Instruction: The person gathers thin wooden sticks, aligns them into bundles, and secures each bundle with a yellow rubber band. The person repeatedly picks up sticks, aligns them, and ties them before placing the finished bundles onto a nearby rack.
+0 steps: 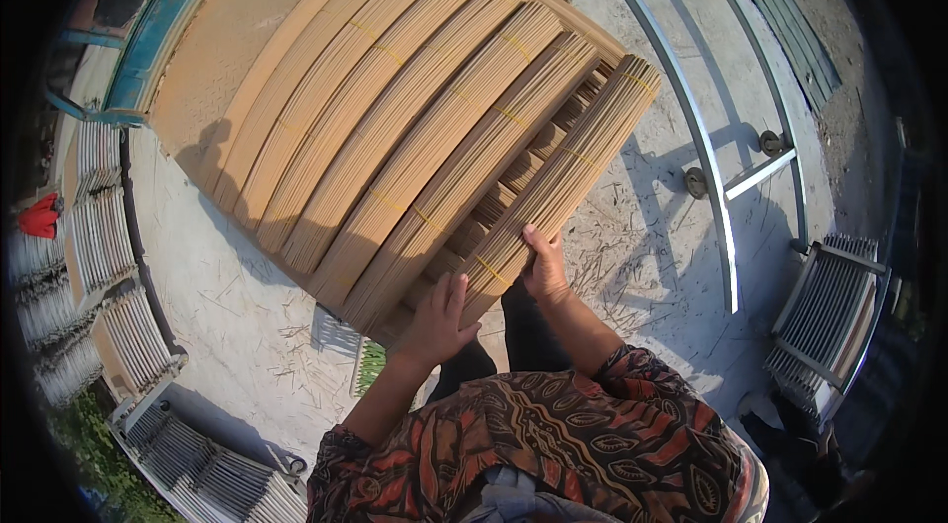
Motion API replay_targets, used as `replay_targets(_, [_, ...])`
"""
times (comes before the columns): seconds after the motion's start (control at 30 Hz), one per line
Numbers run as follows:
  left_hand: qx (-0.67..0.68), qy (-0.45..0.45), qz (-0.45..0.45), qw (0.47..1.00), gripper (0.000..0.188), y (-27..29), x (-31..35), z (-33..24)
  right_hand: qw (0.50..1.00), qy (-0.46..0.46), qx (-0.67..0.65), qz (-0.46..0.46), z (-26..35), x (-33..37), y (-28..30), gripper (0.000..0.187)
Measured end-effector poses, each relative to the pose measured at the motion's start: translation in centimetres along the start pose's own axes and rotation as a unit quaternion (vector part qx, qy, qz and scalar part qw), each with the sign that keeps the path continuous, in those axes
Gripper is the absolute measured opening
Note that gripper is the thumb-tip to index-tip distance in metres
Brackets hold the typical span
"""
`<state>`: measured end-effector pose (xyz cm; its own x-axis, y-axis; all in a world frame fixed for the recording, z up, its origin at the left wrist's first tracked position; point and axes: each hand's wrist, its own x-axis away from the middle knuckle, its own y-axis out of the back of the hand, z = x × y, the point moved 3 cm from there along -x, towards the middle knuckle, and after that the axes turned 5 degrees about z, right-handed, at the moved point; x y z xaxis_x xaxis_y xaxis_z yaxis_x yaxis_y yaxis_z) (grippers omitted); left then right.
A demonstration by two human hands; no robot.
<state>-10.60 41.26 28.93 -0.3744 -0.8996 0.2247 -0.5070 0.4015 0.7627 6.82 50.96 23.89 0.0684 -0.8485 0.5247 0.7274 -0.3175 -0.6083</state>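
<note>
Both my hands are at the near end of a long bundle of thin brown strips (563,182), tied with yellow bands. My right hand (545,271) grips its right side, thumb on top and the other fingers mostly hidden beneath. My left hand (436,322) lies along its left side, fingers stretched and touching the strips. Under this bundle and to its left, gaps show more strips in a lower layer (513,177). Several similar bundles (395,128) lie side by side to the left, on a broad brown board (207,93).
A metal rail frame on wheels (706,167) stands at the right. Slatted racks (825,325) are at the lower right, with more racks (104,227) along the left. A red cloth (39,217) rests at far left. Scraps litter the pale concrete floor (237,325).
</note>
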Motion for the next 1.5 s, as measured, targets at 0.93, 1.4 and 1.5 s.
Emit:
replay_targets(0.93, [0.059,0.186,-0.198,0.961,0.070,5.0,3.2,7.2,0.948,-0.013,0.218,0.230,3.4,-0.3,-15.8,0.063])
replay_targets(1.4, [-0.089,0.085,-0.087,0.989,0.066,-2.8,1.4,10.5,0.984,0.035,0.156,0.074,2.7,2.1,-9.1,0.063])
replay_targets(1.5, [-0.045,0.143,-0.045,0.988,0.064,-1.3,0.5,9.7,0.988,0.074,0.136,0.028,3.9,2.4,-6.1,0.059])
